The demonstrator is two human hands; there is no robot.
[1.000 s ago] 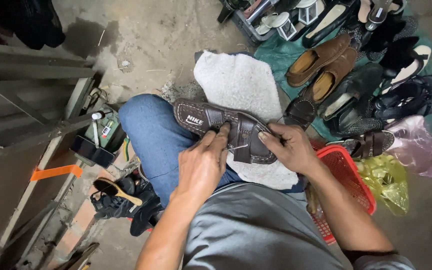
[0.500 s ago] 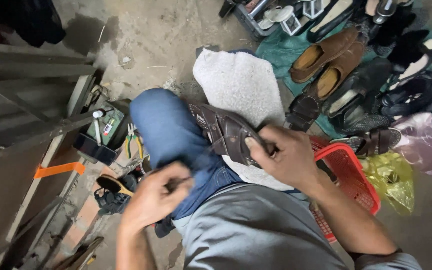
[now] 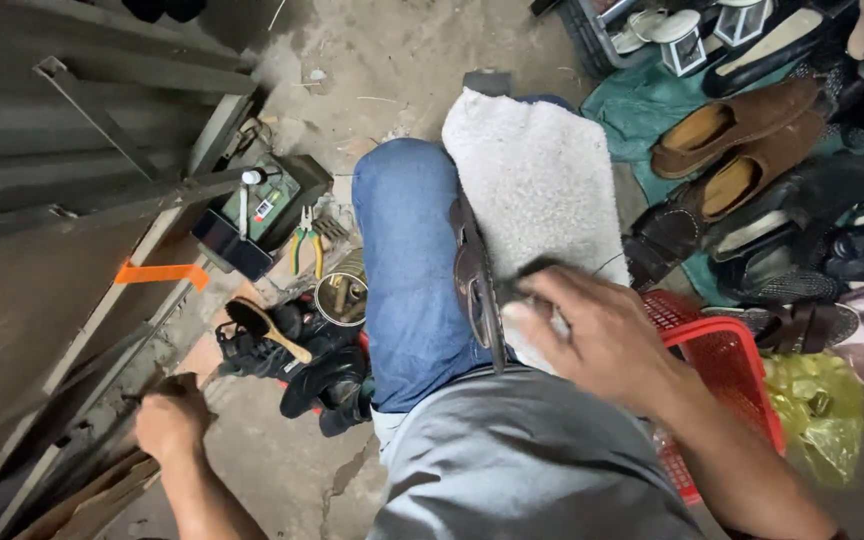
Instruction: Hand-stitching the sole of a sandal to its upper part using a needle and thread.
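The dark brown leather strap sandal now stands on edge in the gap between the blue-jeaned knee and the white fleecy cloth on the lap, where a second ago it lay flat under both hands. Only the right hand grips it now, fingers curled over its rim. The left hand has let go and swung down to the concrete floor, closed around something I cannot make out, near the wooden-handled brush and yellow-handled pliers.
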